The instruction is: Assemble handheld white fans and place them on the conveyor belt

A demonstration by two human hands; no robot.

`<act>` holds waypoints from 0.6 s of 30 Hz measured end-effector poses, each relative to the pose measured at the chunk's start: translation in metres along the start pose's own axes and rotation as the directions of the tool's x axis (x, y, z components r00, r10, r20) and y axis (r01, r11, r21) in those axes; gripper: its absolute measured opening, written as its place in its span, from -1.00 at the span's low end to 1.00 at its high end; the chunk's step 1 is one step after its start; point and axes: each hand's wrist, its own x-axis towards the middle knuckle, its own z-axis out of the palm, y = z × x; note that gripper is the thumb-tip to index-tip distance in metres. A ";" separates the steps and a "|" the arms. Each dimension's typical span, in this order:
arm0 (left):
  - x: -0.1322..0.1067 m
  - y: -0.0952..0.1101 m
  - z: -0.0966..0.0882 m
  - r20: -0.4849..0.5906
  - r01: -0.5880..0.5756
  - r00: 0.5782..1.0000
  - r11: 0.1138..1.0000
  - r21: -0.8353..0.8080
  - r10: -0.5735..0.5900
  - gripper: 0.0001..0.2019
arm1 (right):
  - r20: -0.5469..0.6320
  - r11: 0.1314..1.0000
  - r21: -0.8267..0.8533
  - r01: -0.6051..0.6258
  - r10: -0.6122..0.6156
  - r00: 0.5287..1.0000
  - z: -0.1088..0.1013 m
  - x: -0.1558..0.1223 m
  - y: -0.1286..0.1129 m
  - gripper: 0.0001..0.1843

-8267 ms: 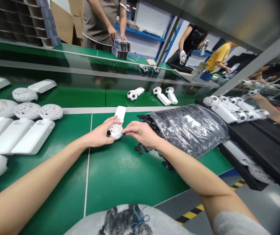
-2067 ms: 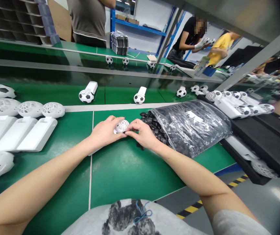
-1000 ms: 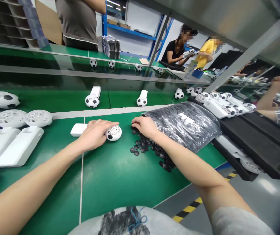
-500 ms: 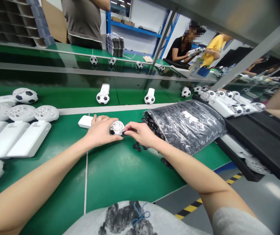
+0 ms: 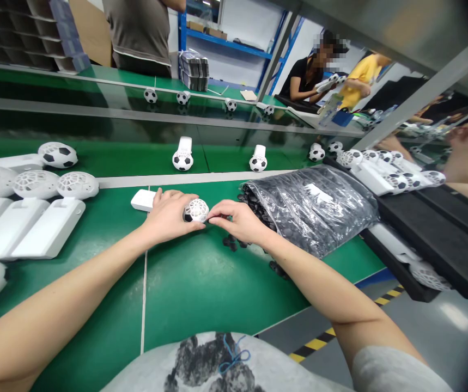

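Left hand: my left hand [image 5: 169, 219] is curled over the white lattice ball [image 5: 196, 210], grasping it on the desk [image 5: 201, 305], with the fingers pointing away from me.
Right hand: my right hand [image 5: 236, 220] reaches in from the other side, and its fingertips [image 5: 213, 212] are pinched together against the ball's right side. I cannot tell whether they hold 1 of the black patches [image 5: 252, 207].
Ball: it sits between my 2 hands, near the far edge of the green desk surface, with 1 black patch showing on its left side.
Handle: the white handle [image 5: 143, 200] lies flat just beyond my left hand. My hand hides any join, so I cannot tell whether it is attached to the ball.
Handling: the ball feels like light, hollow plastic, stiff but thin at the ribs, so I judge a cupped hold around it safer than squeezing one spot. The patches look small and light, best taken by their edges with my fingertips.
Patches: they spill from a clear plastic bag [image 5: 311, 209], just right of my right hand, and a few lie loose on the desk.
Around: white lattice fans [image 5: 35, 184] stand to my left, and finished soccer-ball fans [image 5: 182, 160] stand along the far side.
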 end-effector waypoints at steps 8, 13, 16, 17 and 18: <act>0.000 0.002 0.002 -0.033 0.028 0.999 0.999 -0.017 -0.029 -0.31 | -0.001 0.994 0.084 -0.067 0.067 0.998 0.007 0.007 0.005 -0.92; -0.001 0.002 0.001 -0.027 0.028 0.999 0.999 -0.022 -0.029 -0.34 | 0.008 0.982 0.163 -0.092 0.092 0.996 0.011 0.010 0.010 -0.98; -0.001 0.000 0.000 -0.022 0.026 0.999 0.999 -0.036 -0.026 -0.35 | -0.025 0.981 0.183 -0.070 0.076 0.997 0.013 0.012 0.013 -0.94; -0.001 0.000 0.001 -0.022 0.026 0.999 0.999 -0.036 -0.027 -0.36 | -0.040 0.979 0.190 -0.068 0.077 0.996 0.014 0.012 0.014 -0.92; -0.001 0.000 0.001 -0.023 0.028 0.999 0.999 -0.033 -0.029 -0.36 | -0.047 0.977 0.201 -0.072 0.083 0.995 0.014 0.013 0.014 -0.91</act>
